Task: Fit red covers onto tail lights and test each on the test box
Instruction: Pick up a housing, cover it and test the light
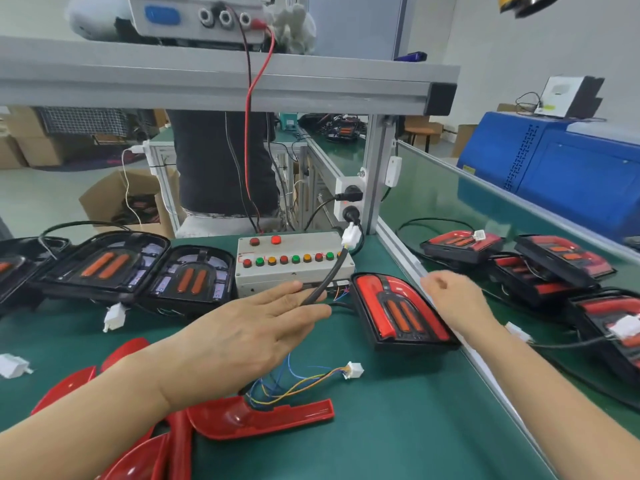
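The covered tail light (401,311) lies on the worktop (398,427) just right of the test box (294,261); left hand (242,337) flat-fingered against its black cable (329,275), right hand (453,299) loosely curled, empty; recommend seating the white connector (350,234) squarely before pressing buttons.

A single wide-angle view from the person's head looks forward and down along the green worktop (398,427). It sits close above the near edge, both forearms reaching in from below. The test box (294,261) stands mid-frame towards the far edge, under an overhead shelf (207,81).
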### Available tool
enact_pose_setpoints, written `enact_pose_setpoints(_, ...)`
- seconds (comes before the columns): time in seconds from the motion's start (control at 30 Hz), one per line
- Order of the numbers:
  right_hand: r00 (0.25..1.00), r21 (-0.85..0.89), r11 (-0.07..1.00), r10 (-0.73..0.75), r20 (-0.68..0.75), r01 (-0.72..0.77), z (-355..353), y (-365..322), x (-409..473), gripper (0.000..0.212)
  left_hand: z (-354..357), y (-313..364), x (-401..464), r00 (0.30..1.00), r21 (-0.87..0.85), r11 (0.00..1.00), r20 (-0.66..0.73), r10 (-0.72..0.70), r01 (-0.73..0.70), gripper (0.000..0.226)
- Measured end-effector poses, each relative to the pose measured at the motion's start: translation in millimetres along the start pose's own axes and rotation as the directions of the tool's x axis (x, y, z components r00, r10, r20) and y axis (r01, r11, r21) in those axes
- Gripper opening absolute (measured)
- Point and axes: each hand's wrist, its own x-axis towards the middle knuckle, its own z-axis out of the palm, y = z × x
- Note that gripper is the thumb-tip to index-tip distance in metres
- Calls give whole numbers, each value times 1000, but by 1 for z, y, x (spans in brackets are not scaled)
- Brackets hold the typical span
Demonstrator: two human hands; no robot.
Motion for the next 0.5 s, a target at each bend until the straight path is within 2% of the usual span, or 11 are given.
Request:
enact_pose_setpoints(0.03, 997, 43, 997, -62, -49, 64, -3, -12, -8, 29, 1, 1, 1, 1000, 1, 1000, -1, -2, 2, 60)
enact_pose_setpoints(0.07, 996, 228, 969, -89, -15, 90, -3, -27, -17, 29, 2, 3, 4, 1000, 11, 1000, -9, 3, -3, 55)
enact_pose_setpoints(0.13, 963, 633, 770, -107, 247, -77, -2, -59, -37, 26, 4, 7, 11, 999, 34, 999, -38, 30, -28, 43)
enact_pose_setpoints(0.17, 930, 713, 679, -123, 345, -175, -1, -72, -43, 24, 3, 9, 16, 998, 42, 998, -46, 50, -48, 41)
enact_pose_setpoints(0.23, 907, 772, 585, -138, 399, -250, 1, -90, -46, 18, -1, 13, 23, 996, 44, 996, -31, 78, -76, 40)
enact_pose_setpoints(0.33, 937, 829, 510, -117, 330, -228, 1, -104, -42, 10, -13, 14, 22, 997, 26, 999, -70, 41, -39, 40)
enact_pose_setpoints(0.43, 981, 918, 372, -78, 177, -136, -4, -109, -33, 6, -22, 23, 10, 953, -182, 975, -249, -175, 131, 30)
enact_pose_setpoints(0.5, 994, 953, 288, -30, 104, -91, -6, -106, -27, 9, -21, 45, 12, 957, -320, 937, -197, -213, 143, 20)
